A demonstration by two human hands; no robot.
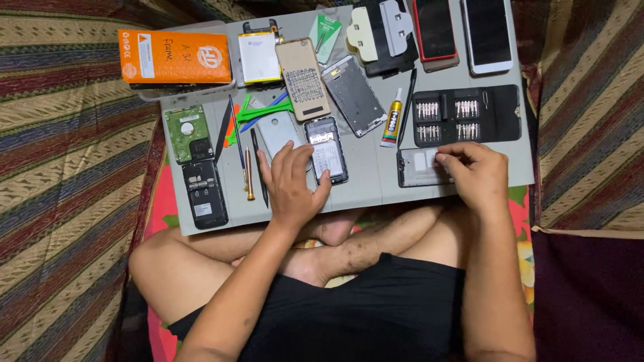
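From my seat at the feed, I see the left hand [290, 184] lying flat on the grey work mat [376, 191], fingers spread and relaxed, holding nothing; its fingertips touch the near edge of an opened phone [327, 150] with its insides showing. The right hand [475, 175] rests on a dark phone frame [419, 167] at the near right of the mat, fingers curled down and pinching at a pale patch on it, though I cannot tell whether anything is truly gripped between them.

The mat is crowded. Just left of the left hand lie a thin screwdriver [249, 173] and black pry tools, then a black phone body [205, 194] and a green hard drive [187, 132] beyond it. Green and blue plastic picks [267, 110] lie farther in, beside a gold phone back [302, 79]. A silver phone chassis [353, 95] and a tube of glue [392, 118] sit between the two hands, farther off. Just beyond the right hand lies an open black bit case [467, 114]. Along the far edge are an orange box [175, 57], a battery [259, 57] and two phones [461, 32]. The person's crossed legs lie under the mat's near edge.
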